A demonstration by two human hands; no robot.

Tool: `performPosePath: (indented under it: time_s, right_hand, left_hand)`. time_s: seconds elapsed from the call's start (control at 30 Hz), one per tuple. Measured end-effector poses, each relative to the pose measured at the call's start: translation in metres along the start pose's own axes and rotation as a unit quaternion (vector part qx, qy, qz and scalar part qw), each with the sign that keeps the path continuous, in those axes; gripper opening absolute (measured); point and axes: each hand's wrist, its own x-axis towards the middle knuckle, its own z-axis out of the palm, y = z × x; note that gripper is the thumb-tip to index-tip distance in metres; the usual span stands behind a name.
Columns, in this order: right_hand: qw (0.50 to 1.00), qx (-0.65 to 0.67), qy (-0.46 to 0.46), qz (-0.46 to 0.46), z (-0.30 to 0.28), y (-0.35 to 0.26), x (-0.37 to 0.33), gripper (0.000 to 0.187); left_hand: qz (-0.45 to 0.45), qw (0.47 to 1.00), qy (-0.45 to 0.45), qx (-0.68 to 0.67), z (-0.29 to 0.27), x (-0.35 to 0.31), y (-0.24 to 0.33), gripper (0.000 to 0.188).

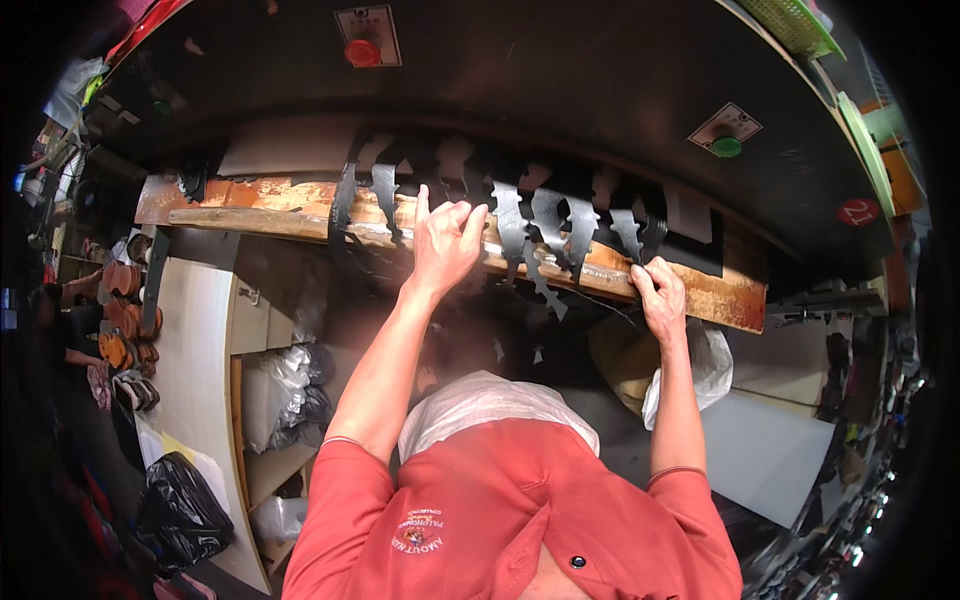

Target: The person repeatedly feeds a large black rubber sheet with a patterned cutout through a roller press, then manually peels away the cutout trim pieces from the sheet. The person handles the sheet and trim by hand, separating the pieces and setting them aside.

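A black sheet [511,218] with jagged cut-out gaps lies on a worn wooden board [715,290], and its toothed strips droop over the near edge. My left hand [447,243] is at the board's front edge among the left strips. Its index finger is stretched out and the others are partly bent and apart, with nothing seen held in them. Farther right, my right hand [662,300] pinches the lower end of a strip at the board's edge. Under the dark machine, the back of the sheet is in shadow.
A wide black machine front [540,75] overhangs the board, bearing a red button [362,53] and a green button [727,147]. A pale cabinet [195,340] stands at left beside a black plastic bag [183,515]. An open whitish sack [708,365] sits below my right hand.
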Motion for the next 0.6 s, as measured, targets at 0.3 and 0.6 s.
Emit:
performPosePath:
  time_s: [0.3,0.6]
  right_hand:
    - [0.964,-0.058,0.227,0.126,-0.043,-0.035,0.020,0.011]
    - [0.986,-0.107,-0.080,-0.096,0.125,-0.132,0.196,0.092]
  left_hand:
    - [-0.044,0.993,-0.030,-0.108,-0.014,0.001,0.007,0.024]
    - [-0.148,0.977,-0.126,-0.086,-0.076,0.101,-0.072,0.022]
